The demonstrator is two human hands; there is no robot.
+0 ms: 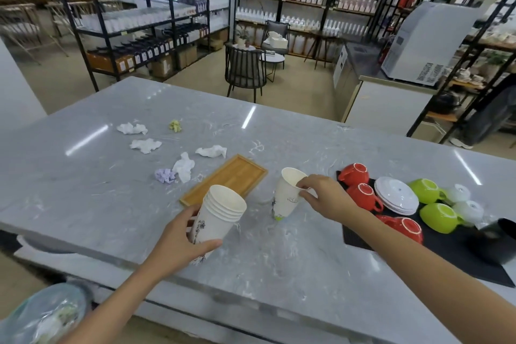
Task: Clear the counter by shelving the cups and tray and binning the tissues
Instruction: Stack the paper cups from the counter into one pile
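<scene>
- The step in hand looks like gathering the paper cups: the left hand [178,240] wraps a nested stack of cups [220,213], fingers curled round its side, held tilted just off the counter [279,134].
- The right hand [321,195] pinches the rim of a single paper cup [289,194] between thumb and fingertips; the cup leans, its base at or near the stone (contact is hard to tell).
- Next, I judge, that cup must be lifted and dropped mouth-up into the stack at its 9 o'clock.
- The wooden tray [231,177] lies empty at the stack's 12 o'clock; crumpled tissues [145,145] are scattered toward 10 o'clock, untouched.
- The destination shelf for the cups is not identifiable; a bag-lined bin [42,313] at 7 o'clock is cut off by the frame edge.
</scene>
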